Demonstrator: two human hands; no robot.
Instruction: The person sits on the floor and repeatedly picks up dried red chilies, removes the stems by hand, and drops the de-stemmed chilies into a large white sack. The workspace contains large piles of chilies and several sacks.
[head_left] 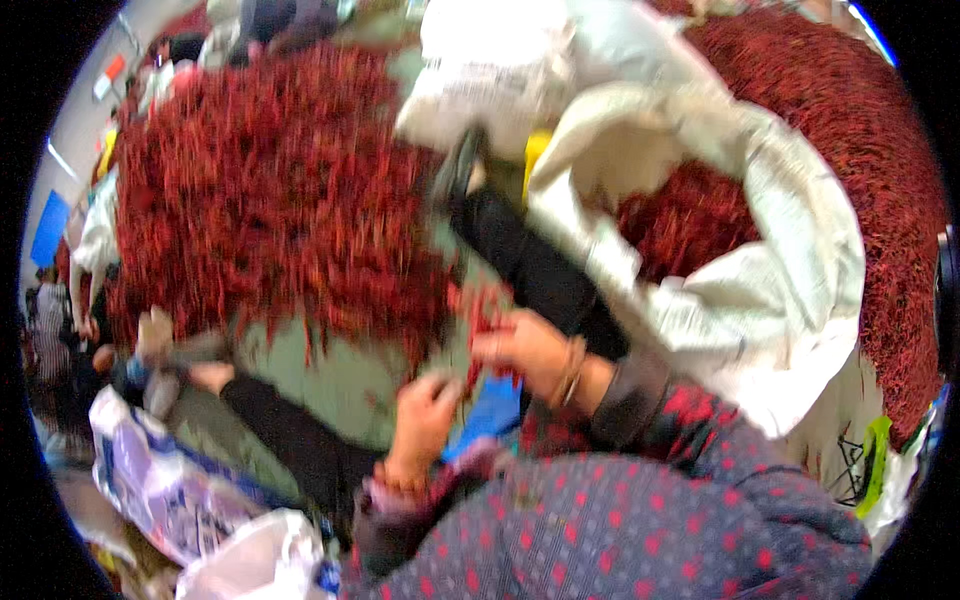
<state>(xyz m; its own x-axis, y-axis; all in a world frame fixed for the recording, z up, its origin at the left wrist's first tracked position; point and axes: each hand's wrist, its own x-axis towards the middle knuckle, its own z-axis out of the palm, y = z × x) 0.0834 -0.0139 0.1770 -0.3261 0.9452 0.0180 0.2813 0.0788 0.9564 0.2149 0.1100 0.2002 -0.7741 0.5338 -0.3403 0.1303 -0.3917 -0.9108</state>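
My right hand (530, 350) is closed around a few dried red chili peppers (487, 302), which stick out past its fingers over my lap. Just left of it and lower, my left hand (425, 415) has its fingers drawn together close to the chilies. The picture is blurred there, so what that hand pinches, if anything, is too small to make out. A large heap of dried red chilies (280, 190) spreads on the floor between and beyond my outstretched legs. To the right stands a wide-mouthed white woven sack (800, 260) with chilies (690, 220) inside.
Something blue (490, 415) lies between my legs. Full white sacks (490, 80) stand at the far side, and another chili heap (830, 110) rises beyond the open sack. Plastic bags (170, 490) sit at lower left. Other people (90, 240) are at the far left.
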